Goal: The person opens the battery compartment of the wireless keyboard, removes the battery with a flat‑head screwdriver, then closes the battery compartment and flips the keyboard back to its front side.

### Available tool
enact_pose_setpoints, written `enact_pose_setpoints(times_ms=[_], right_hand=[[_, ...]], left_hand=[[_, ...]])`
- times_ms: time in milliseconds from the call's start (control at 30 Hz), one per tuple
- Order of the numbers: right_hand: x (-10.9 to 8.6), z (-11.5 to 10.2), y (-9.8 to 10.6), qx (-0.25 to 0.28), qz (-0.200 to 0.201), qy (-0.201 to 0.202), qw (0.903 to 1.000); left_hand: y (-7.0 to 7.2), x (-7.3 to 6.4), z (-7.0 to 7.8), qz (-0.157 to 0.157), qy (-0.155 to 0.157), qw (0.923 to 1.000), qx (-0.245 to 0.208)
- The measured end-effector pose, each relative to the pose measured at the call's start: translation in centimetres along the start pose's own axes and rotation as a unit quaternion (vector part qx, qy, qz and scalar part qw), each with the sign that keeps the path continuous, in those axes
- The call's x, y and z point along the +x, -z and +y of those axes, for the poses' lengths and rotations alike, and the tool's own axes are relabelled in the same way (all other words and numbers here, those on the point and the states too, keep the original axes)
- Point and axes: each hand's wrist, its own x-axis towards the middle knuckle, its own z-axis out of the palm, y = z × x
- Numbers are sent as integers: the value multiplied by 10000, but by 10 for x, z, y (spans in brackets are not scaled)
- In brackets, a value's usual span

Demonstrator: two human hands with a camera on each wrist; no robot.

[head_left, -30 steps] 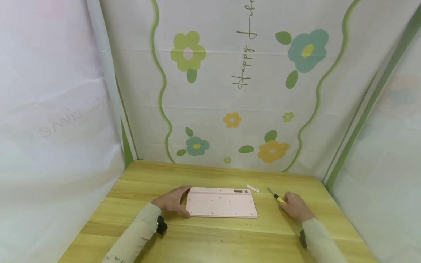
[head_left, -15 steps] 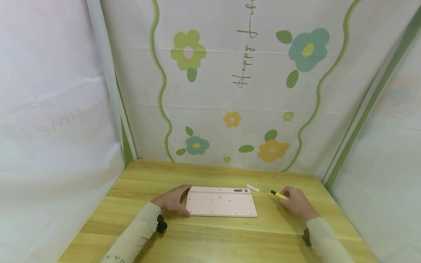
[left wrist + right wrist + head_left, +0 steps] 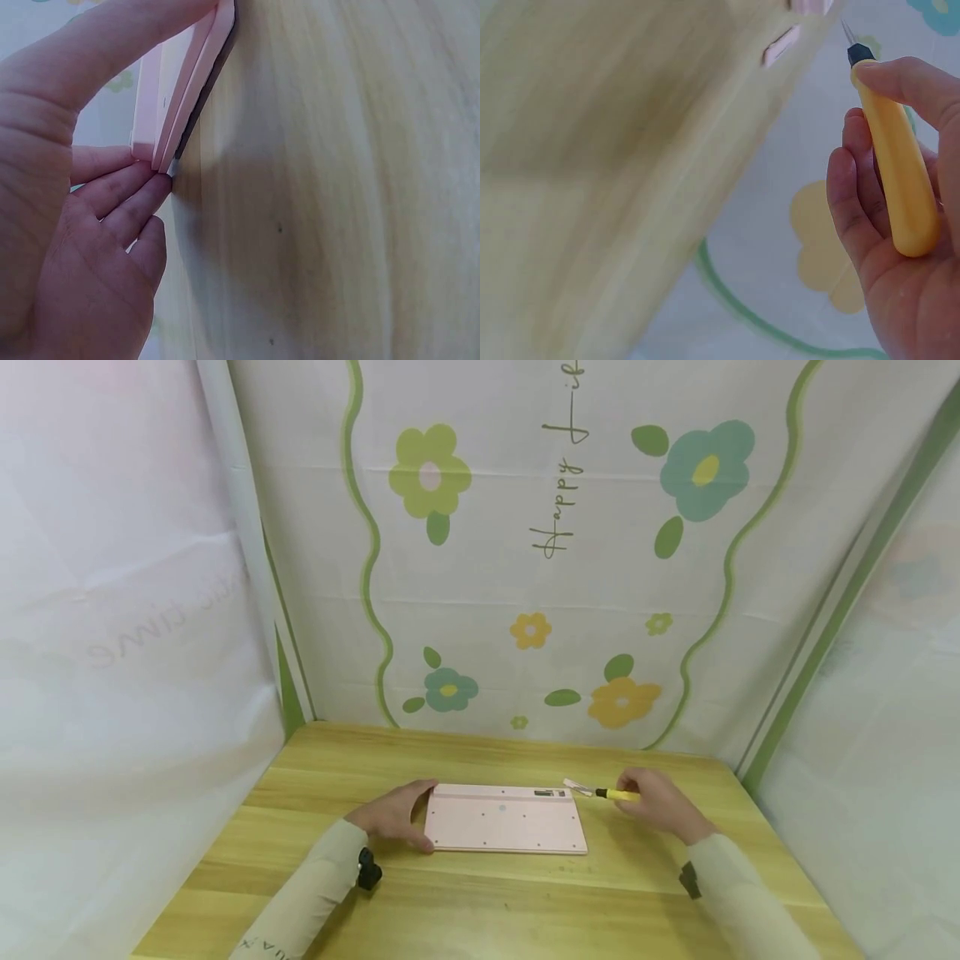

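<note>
A pink keyboard (image 3: 504, 827) lies face down on the wooden table, screws dotted over its back. Near its top right corner a small compartment (image 3: 550, 793) is uncovered. My left hand (image 3: 390, 817) grips the keyboard's left end, thumb at the near corner and fingers at the far one; the left wrist view shows the keyboard's edge (image 3: 176, 105) between them. In my right hand (image 3: 662, 803) is a screwdriver with a yellow handle (image 3: 892, 157), its shaft pointing left. The tip is over or beside a small pink cover (image 3: 781, 45) right of the keyboard; whether they touch I cannot tell.
The wooden table (image 3: 450, 910) extends on all sides of the keyboard. A white flowered cloth (image 3: 480, 568) hangs behind its back edge, with more white cloth at the left and right sides.
My right hand has moved left and away from me, swinging the screwdriver from a diagonal to nearly level, with its tip now at the small cover. The left hand and keyboard stay put.
</note>
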Motion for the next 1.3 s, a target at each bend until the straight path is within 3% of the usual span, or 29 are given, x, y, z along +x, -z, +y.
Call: enact_pose_setpoints(times_ms=[300, 600, 1000, 1300], right_hand=[[26, -28, 6, -379, -301, 467, 9977], [45, -49, 10, -620, -592, 677, 9940], [59, -73, 12, -805, -1040, 288, 9909], [78, -114, 12, -1323, -1283, -51, 9828]], left_hand=[[1, -1, 1, -21, -48, 9999, -104], [2, -2, 4, -29, -78, 9999, -58], [2, -1, 1, -33, -26, 10000, 32], [1, -1, 2, -38, -32, 10000, 33]])
